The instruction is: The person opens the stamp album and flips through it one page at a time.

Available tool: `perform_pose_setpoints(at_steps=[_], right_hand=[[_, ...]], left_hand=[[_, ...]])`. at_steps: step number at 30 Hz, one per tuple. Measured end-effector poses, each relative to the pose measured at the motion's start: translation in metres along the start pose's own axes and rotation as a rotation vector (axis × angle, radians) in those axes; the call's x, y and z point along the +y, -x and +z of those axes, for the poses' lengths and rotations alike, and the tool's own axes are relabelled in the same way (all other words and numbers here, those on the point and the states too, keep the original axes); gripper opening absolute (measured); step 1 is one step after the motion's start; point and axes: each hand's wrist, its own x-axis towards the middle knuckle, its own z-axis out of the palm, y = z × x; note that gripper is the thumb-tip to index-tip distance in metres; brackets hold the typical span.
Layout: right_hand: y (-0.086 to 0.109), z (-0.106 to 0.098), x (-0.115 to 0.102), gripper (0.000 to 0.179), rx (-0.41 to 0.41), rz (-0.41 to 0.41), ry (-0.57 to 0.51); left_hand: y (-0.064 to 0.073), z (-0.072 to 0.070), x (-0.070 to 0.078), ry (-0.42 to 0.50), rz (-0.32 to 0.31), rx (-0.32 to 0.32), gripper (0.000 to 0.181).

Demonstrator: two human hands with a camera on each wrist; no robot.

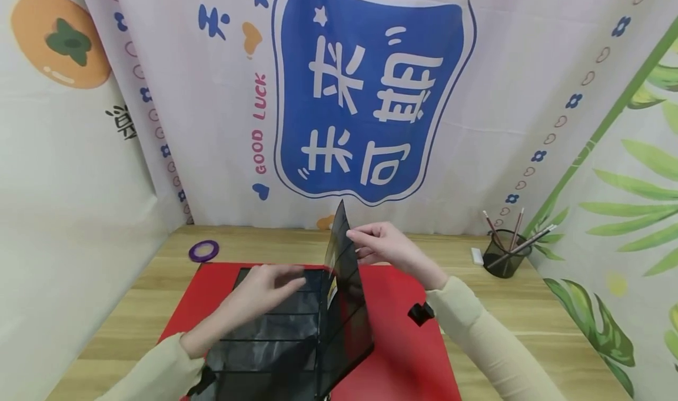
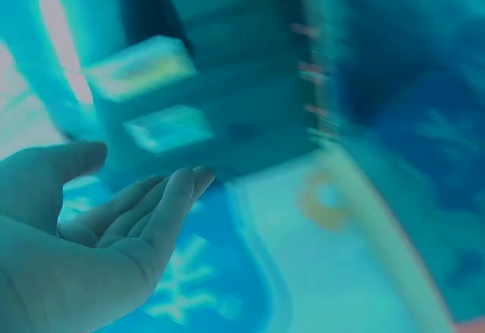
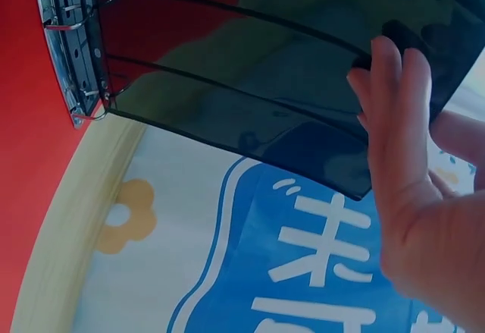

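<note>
A black ring-bound stamp album (image 1: 265, 324) lies open, its pages crossed by horizontal strip pockets. One black pocket page (image 1: 346, 295) stands nearly upright from the spine. My right hand (image 1: 389, 248) pinches that page near its far outer edge; in the right wrist view the right hand (image 3: 424, 189) has its fingers against the dark sheet. Over the album's left side hovers my left hand (image 1: 265, 292), fingers loosely extended and holding nothing. Metal rings (image 3: 68, 26) bind the sheets at the spine. Two small blurred cards or stamps (image 2: 144, 67) show in the pockets in the left wrist view.
Beneath the album is a red mat (image 1: 402, 360) on a wooden table (image 1: 159, 271). A purple tape roll (image 1: 203, 251) sits at the back left. At the back right stand a mesh pencil cup (image 1: 503, 257) and a white eraser-like block (image 1: 477, 256). A printed curtain (image 1: 228, 124) hangs behind.
</note>
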Motion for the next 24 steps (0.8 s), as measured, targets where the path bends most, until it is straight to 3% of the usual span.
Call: perform_pose_setpoints(at_steps=[5,9,14,18,24], right_hand=[[-0.004,0.010,-0.005,0.040,0.014,-0.045,0.021],[-0.007,0.019,-0.008,0.038,0.031,-0.065,0.040],[-0.011,0.028,-0.010,0.037,0.047,-0.087,0.042],[-0.011,0.031,-0.010,0.035,0.050,-0.127,0.081],[-0.006,0.029,0.002,0.035,0.025,-0.197,0.144]], left_hand=[[-0.012,-0.007,0.046,0.092,0.038,0.020,0.036],[-0.017,-0.009,0.063,0.111,0.038,0.029,0.037],[-0.017,-0.008,0.068,0.139,0.004,0.040,0.045],[-0.016,-0.008,0.067,0.142,0.012,0.057,0.054],[-0.012,-0.012,0.064,0.137,0.000,0.069,0.042]])
